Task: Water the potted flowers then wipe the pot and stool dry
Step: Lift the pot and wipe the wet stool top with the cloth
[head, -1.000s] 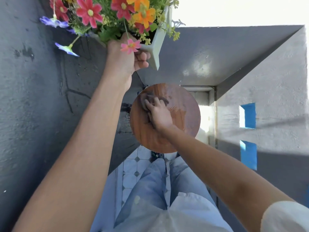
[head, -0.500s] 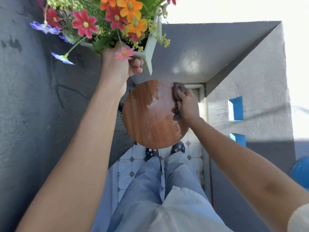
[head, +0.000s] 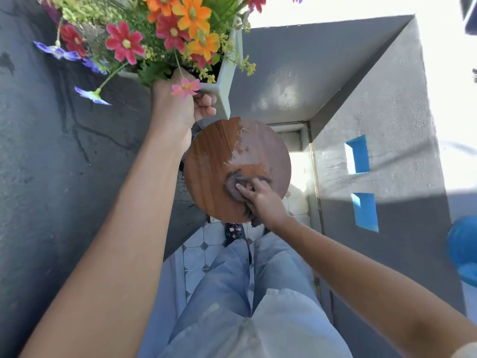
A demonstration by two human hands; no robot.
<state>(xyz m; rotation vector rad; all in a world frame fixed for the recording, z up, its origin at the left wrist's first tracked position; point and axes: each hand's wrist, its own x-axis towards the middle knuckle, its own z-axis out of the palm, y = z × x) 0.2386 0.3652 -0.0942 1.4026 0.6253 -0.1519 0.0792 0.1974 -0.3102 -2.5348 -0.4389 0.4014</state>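
My left hand (head: 178, 107) grips the rim of a pale square flower pot (head: 227, 81) and holds it lifted above and to the left of the stool. Red, orange, pink and purple flowers (head: 165, 34) fill the pot. Below it stands a round wooden stool (head: 206, 171), its far right part shiny with water. My right hand (head: 260, 200) presses a dark grey cloth (head: 233, 186) onto the near right part of the seat.
A dark grey wall (head: 51, 177) runs close along the left, and a lighter grey wall (head: 387, 125) with blue openings stands to the right. A blue round object (head: 464, 251) sits at the right edge. Tiled floor (head: 204, 249) and my legs lie below the stool.
My right hand has dragged the cloth from the stool's far right edge back to its near right part. The lifted pot has stayed in my left hand.
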